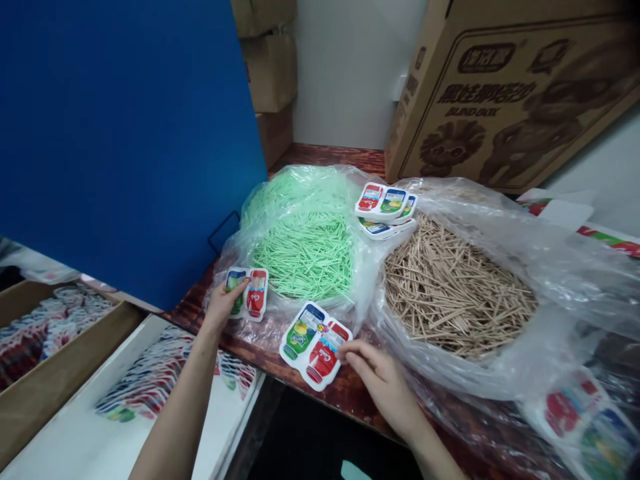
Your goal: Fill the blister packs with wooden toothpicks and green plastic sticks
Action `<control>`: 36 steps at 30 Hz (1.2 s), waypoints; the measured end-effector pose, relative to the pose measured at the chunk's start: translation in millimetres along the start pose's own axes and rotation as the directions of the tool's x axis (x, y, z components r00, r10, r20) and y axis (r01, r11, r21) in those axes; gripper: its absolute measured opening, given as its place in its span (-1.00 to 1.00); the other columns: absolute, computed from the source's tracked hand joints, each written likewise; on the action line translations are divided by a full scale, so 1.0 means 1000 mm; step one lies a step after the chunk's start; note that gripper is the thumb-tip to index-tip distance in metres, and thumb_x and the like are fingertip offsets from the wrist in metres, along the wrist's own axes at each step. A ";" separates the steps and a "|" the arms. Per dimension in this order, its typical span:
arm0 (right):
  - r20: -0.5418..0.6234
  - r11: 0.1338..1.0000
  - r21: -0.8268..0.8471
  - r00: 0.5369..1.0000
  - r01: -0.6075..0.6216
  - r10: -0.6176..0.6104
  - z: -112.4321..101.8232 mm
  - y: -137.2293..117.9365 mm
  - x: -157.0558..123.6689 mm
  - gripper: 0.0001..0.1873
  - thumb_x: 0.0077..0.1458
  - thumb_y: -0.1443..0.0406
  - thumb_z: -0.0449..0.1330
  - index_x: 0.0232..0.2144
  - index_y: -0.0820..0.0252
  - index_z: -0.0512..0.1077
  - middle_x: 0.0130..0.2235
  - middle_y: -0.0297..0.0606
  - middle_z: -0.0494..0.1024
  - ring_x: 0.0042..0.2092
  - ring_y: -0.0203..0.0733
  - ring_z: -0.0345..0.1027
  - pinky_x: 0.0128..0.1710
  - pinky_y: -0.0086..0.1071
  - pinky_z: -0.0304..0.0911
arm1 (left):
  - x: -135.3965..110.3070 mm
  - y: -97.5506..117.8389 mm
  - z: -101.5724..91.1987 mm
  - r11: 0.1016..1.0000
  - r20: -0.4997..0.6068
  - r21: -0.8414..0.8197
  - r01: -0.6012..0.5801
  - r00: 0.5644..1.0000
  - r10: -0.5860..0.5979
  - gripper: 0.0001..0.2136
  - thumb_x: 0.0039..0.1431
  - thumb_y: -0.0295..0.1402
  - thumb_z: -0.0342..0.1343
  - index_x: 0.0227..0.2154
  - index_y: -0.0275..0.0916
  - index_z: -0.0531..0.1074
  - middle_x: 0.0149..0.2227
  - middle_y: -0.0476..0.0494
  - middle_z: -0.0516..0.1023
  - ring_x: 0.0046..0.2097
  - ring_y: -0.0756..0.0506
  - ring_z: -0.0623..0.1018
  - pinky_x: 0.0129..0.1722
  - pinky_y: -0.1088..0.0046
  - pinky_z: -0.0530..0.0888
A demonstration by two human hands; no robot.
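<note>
My left hand (226,303) is closed on a small twin pack (257,293) at the near left of the green sticks. That pack has a green half and a red "Cola" half with a white rim. A second twin pack (303,333), "Sprite" and "Cola", lies tilted at the table's front edge. My right hand (375,373) pinches its right edge between thumb and fingertips. Behind it, thin green sticks (305,257) fill an opened clear plastic bag. Brown sticks (450,287) fill another bag to the right. Several twin packs (384,201) are stacked between the two bags.
A white box (55,433) and a cardboard box (30,413), both with rows of packs, stand at lower left. A big blue panel (130,133) rises at left. A printed carton (470,87) stands at back right. More packs (585,413) lie at lower right.
</note>
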State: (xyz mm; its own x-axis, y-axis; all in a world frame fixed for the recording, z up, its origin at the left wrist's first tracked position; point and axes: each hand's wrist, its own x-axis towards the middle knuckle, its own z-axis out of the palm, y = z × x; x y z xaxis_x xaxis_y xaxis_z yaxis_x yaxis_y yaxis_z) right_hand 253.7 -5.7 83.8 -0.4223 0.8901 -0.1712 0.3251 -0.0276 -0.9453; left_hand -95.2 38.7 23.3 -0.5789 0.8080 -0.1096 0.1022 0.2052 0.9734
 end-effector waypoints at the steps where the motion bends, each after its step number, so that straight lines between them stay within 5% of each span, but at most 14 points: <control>1: 0.011 1.000 -0.023 1.000 0.014 -0.014 0.004 -0.001 0.001 -0.74 0.24 0.19 0.04 -0.25 0.16 0.49 -0.23 -0.25 0.58 -0.16 -0.15 0.44 -0.12 -0.34 0.28 | 0.007 -0.004 0.004 0.999 -0.026 0.024 -0.024 0.999 0.025 -0.57 -0.28 -0.05 0.31 -0.41 -0.31 0.50 -0.51 -0.04 0.55 -0.45 -0.09 0.50 -0.42 0.43 0.42; 5: 0.048 0.992 -0.100 0.996 0.081 -0.077 0.016 -0.001 0.002 -0.76 0.25 0.24 0.03 -0.26 0.14 0.50 -0.22 -0.25 0.58 -0.17 -0.15 0.44 -0.13 -0.34 0.28 | 0.019 -0.014 0.013 0.985 -0.076 0.127 -0.114 0.989 0.124 -0.59 -0.19 -0.05 0.25 -0.37 -0.30 0.50 -0.41 -0.05 0.57 -0.33 -0.10 0.49 -0.35 0.48 0.39; 10: 0.081 0.973 -0.164 0.986 0.159 -0.148 0.016 0.000 0.007 -0.77 0.25 0.29 0.02 -0.28 0.12 0.49 -0.24 -0.27 0.57 -0.20 -0.16 0.44 -0.16 -0.34 0.28 | 0.015 -0.017 -0.002 0.958 -0.060 0.245 -0.153 0.983 0.172 -0.63 -0.12 -0.07 0.22 -0.34 -0.28 0.49 -0.44 0.00 0.53 -0.37 -0.07 0.47 -0.37 0.50 0.38; 15: -0.027 0.926 -0.333 0.979 0.179 -0.200 -0.001 -0.004 0.043 -0.77 0.25 0.31 0.00 -0.35 0.16 0.45 -0.33 -0.29 0.54 -0.27 -0.17 0.41 -0.24 -0.35 0.26 | 0.013 -0.013 -0.011 0.923 -0.113 0.358 -0.143 0.974 0.195 -0.59 -0.05 -0.10 0.19 -0.17 -0.25 0.47 -0.26 -0.13 0.58 -0.20 -0.19 0.52 -0.18 0.36 0.42; 18: -0.113 0.809 -0.561 0.952 0.174 -0.283 -0.008 -0.008 0.073 -0.79 0.25 0.36 0.00 -0.36 0.18 0.42 -0.30 -0.24 0.51 -0.22 -0.13 0.37 -0.19 -0.31 0.23 | -0.005 -0.002 -0.002 0.799 -0.171 0.554 -0.232 0.908 0.382 -0.51 0.07 -0.17 0.13 0.04 -0.27 0.35 0.02 -0.33 0.49 0.04 -0.31 0.44 0.05 0.16 0.32; 20: -0.116 0.675 -0.725 0.940 0.139 -0.319 -0.010 -0.010 0.091 -0.84 0.23 0.39 0.04 -0.34 0.19 0.41 -0.28 -0.18 0.50 -0.19 -0.08 0.35 -0.17 -0.28 0.21 | -0.030 0.006 0.012 0.681 -0.173 0.651 -0.335 0.808 0.563 -0.53 0.15 -0.21 0.07 0.09 -0.32 0.30 0.10 -0.43 0.41 0.14 -0.34 0.36 0.13 0.08 0.24; 24: -0.057 0.449 -0.887 0.938 0.109 -0.341 -0.006 -0.013 0.112 -0.92 0.18 0.39 0.13 -0.25 0.22 0.40 -0.21 -0.09 0.47 -0.14 0.00 0.29 -0.21 -0.25 0.19 | -0.091 0.007 0.050 0.575 0.076 0.541 -0.614 0.716 0.694 -0.74 0.24 -0.33 0.02 -0.03 -0.23 0.38 -0.03 -0.29 0.48 0.04 -0.23 0.44 0.06 0.15 0.35; 27: 0.019 0.361 -0.918 0.927 0.165 -0.374 -0.001 -0.011 0.118 -0.88 0.16 0.40 0.14 -0.22 0.21 0.40 -0.20 -0.08 0.44 -0.14 0.01 0.25 -0.24 -0.25 0.16 | -0.122 -0.004 0.074 0.565 0.209 0.479 -0.672 0.713 0.670 -0.80 0.23 -0.40 0.04 -0.09 -0.20 0.41 -0.03 -0.27 0.46 0.02 -0.22 0.44 0.03 0.13 0.39; 31: 0.154 0.240 -0.926 0.871 0.292 -0.466 0.001 -0.002 0.126 -0.74 0.21 0.44 0.04 -0.10 0.16 0.40 -0.17 -0.09 0.42 -0.15 -0.01 0.21 -0.23 -0.24 0.11 | -0.131 -0.015 0.086 0.567 0.238 0.481 -0.669 0.722 0.650 -0.77 0.22 -0.42 0.05 -0.06 -0.22 0.38 0.02 -0.31 0.42 0.08 -0.26 0.40 0.05 0.05 0.38; 36: 0.347 0.127 -0.867 0.768 0.481 -0.538 -0.006 0.008 0.133 -0.77 0.26 0.38 0.00 -0.33 0.18 0.46 -0.13 -0.09 0.44 -0.14 -0.03 0.18 -0.19 -0.21 0.06 | -0.129 -0.017 0.086 0.570 0.249 0.478 -0.668 0.726 0.641 -0.77 0.23 -0.39 0.04 -0.06 -0.19 0.39 0.03 -0.31 0.42 0.09 -0.28 0.40 0.05 0.01 0.38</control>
State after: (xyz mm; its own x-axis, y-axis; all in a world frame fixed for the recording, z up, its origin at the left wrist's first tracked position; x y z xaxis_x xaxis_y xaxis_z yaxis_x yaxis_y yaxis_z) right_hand 204.9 115.4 54.8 -0.7932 0.5406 0.2803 0.5721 0.8193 0.0386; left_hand 47.2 -21.1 3.6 -0.1528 0.8557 0.4944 0.8317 -0.1588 0.5320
